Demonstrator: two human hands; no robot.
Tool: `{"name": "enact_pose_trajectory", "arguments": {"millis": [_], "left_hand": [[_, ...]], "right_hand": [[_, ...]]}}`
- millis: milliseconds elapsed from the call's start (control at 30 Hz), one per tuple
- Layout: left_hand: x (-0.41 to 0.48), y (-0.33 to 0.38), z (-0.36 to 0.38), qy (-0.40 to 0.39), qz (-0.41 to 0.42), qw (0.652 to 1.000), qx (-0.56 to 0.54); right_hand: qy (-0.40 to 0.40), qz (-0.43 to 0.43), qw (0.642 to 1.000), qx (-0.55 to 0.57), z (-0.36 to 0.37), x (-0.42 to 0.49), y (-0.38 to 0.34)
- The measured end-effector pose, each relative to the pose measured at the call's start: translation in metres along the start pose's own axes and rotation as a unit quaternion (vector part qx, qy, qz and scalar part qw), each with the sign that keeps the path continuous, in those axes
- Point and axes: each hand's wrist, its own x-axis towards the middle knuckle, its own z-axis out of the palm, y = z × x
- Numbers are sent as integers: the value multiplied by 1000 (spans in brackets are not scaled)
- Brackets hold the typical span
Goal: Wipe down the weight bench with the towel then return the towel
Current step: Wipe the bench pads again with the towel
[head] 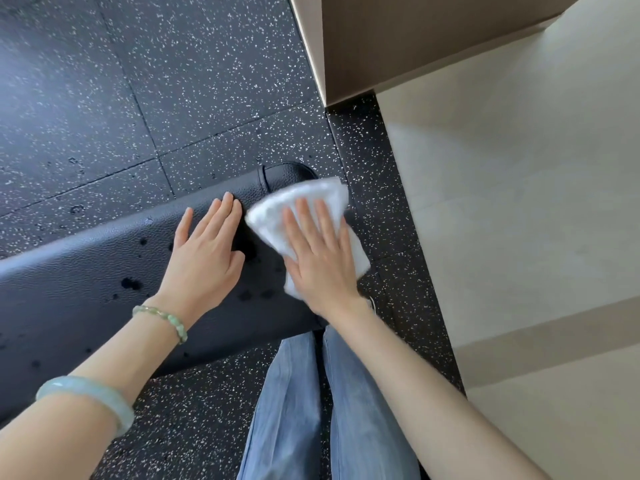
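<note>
The black padded weight bench (86, 285) runs from the lower left up to the centre, its textured surface spotted with dark wet drops. A white towel (273, 216) lies folded on the bench's right end. My right hand (318, 254) presses flat on the towel with straight, spread fingers; the towel looks blurred. My left hand (204, 251) rests flat on the bare bench pad just left of the towel, fingers straight and together.
Speckled black rubber floor tiles (173, 81) surround the bench. A cream wall and a brown boxed column (381, 46) stand close on the right. My legs in blue jeans (311, 410) are beside the bench's near edge.
</note>
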Motion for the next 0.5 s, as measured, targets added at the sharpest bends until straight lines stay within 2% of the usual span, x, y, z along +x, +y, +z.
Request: {"name": "enact_pose_trajectory", "arguments": {"millis": [133,367,500], "left_hand": [[0,3,-2,3,-10,1000,-8],[1,1,-4,-9,-10,1000,-8],[0,-1,-2,-5,-1,1000,-19]], "right_hand": [[-6,-2,1000,-10,-10,63,-3],[-8,-17,1000,-20,7,-44,8],[-12,-23,999,-36,6,-44,9]]}}
